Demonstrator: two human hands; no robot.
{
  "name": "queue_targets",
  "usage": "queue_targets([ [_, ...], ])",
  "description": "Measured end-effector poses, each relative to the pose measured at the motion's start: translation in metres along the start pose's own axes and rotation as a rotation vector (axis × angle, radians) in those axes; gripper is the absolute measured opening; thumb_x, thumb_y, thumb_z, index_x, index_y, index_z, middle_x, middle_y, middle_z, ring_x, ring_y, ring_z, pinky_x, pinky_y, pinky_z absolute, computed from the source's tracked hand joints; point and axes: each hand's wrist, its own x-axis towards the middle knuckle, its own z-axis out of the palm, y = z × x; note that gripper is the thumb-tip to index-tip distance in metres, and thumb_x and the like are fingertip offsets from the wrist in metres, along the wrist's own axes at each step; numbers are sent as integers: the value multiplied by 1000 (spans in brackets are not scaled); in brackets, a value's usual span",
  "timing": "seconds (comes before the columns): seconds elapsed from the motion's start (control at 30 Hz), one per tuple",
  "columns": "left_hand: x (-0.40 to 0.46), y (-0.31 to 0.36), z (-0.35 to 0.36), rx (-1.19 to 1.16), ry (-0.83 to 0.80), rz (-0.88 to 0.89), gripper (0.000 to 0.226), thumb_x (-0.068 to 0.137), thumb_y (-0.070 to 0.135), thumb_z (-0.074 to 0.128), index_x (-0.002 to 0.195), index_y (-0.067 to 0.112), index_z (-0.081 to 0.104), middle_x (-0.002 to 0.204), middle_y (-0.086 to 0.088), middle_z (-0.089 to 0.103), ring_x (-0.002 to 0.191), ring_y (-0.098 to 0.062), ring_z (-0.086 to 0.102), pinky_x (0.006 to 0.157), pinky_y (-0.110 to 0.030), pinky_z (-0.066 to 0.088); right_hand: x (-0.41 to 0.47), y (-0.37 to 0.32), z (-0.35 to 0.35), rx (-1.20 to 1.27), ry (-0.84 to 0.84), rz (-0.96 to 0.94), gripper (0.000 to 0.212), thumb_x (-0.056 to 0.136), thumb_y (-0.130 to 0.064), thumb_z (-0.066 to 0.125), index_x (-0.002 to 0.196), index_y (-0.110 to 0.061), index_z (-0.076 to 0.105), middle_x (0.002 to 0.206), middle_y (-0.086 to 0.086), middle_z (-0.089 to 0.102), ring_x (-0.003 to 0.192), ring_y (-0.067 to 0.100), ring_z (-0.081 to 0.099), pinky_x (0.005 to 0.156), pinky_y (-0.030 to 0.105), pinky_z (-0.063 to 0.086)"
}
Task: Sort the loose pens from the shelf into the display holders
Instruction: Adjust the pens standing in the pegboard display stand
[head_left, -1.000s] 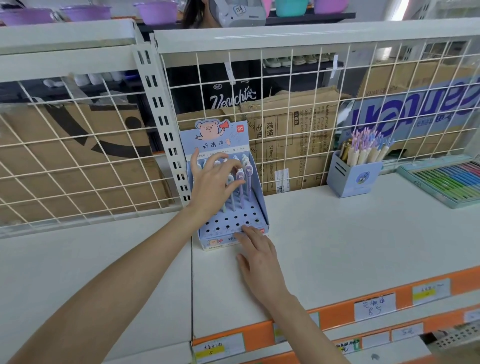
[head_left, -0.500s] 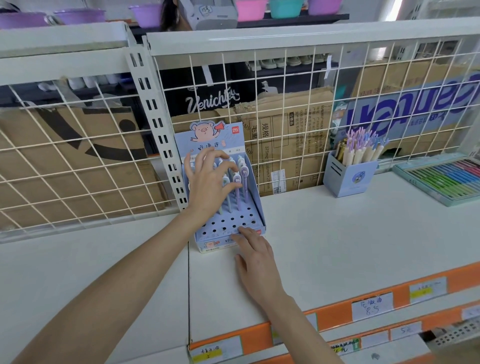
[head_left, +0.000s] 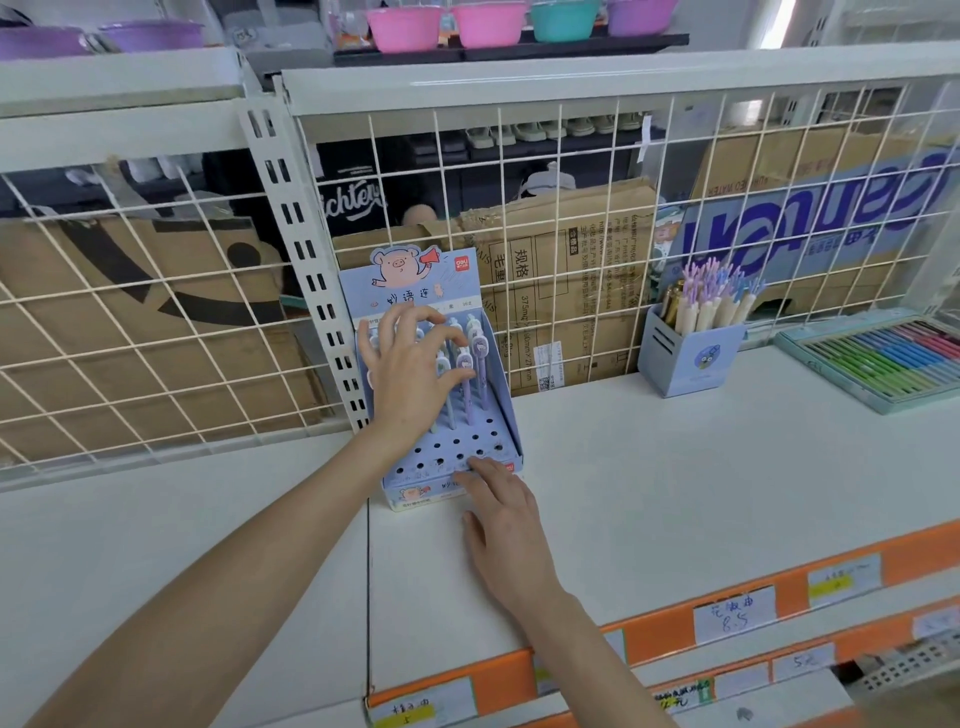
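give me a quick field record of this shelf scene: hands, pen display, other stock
left hand: left hand spread over the pens standing in the back rows of the pig display holder; whether it pinches one cannot be told
right hand: right hand flat on the shelf, fingertips touching the holder's front edge
holder front rows: holes without pens
other stock: blue pen cup to the right, full of pens; tray of coloured pens at far right
backing: white wire grid, cardboard boxes behind

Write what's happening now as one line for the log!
left hand: fingers over pens in holder | right hand: fingertips on holder's front edge | shelf: no loose pens seen
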Motion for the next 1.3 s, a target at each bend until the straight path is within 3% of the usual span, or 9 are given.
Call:
queue_targets([
  [0.4, -3, 1, 0, 37, -13, -12, 32, 66, 30, 81, 92, 21, 66, 112, 0, 57, 130, -29, 36, 108, -55, 3, 0, -1, -1, -5, -12, -5, 54, 68, 2, 59, 119, -16, 56, 128, 7, 57, 122, 21, 46, 100, 42, 40],
  [0.63, -11, 3, 3, 121, 15, 87, 31, 68, 25, 81, 90, 15, 62, 105, 0, 61, 122, -27, 40, 107, -56, 7, -1, -1, -3, -15, -24, -21, 63, 62, 6, 64, 120, -17, 53, 128, 6, 57, 122, 19, 43, 99, 41, 42],
  [0.77, -12, 2, 1, 133, 78, 115, 14, 81, 30, 70, 88, 18, 67, 106, 3, 64, 122, -25, 42, 106, -52, 7, -1, -1, -3, -13, -22, -29, 68, 58, 6, 68, 119, -19, 52, 127, 6, 58, 121, 18, 43, 97, 40, 44],
  [0.87, -11, 2, -4, 161, 76, 105, 15, 84, 33, 60, 86, 21, 68, 106, 6, 64, 124, -25, 41, 108, -50, 4, -2, -1, -4, -17, -21, -30, 69, 56, 6, 71, 118, -18, 53, 126, 5, 59, 120, 19, 47, 95, 39, 46],
  [1.0, -7, 4, -4, 203, 51, 107, 7, 81, 27, 70, 83, 20, 69, 104, 6, 65, 125, -24, 39, 108, -55, 5, -2, -1, -4, -19, -28, -34, 67, 58, 5, 68, 119, -18, 54, 127, 6, 58, 121, 19, 44, 94, 41, 47],
  [1.13, -6, 4, -5, 207, 64, 131, 4, 80, 25, 71, 79, 22, 70, 99, 8, 66, 123, -22, 39, 108, -53, 5, -3, -1, -5, -37, -53, -25, 67, 58, 4, 69, 119, -18, 55, 127, 5, 58, 119, 22, 53, 93, 44, 49],
  [1.3, -7, 7, -9, 238, 56, 119, 7, 78, 25, 73, 77, 19, 71, 95, 5, 68, 118, -26, 48, 106, -57, 12, -3, -3, -7, -70, -68, -25, 73, 51, 5, 74, 118, -19, 55, 125, 5, 59, 116, 23, 57, 90, 44, 51],
])
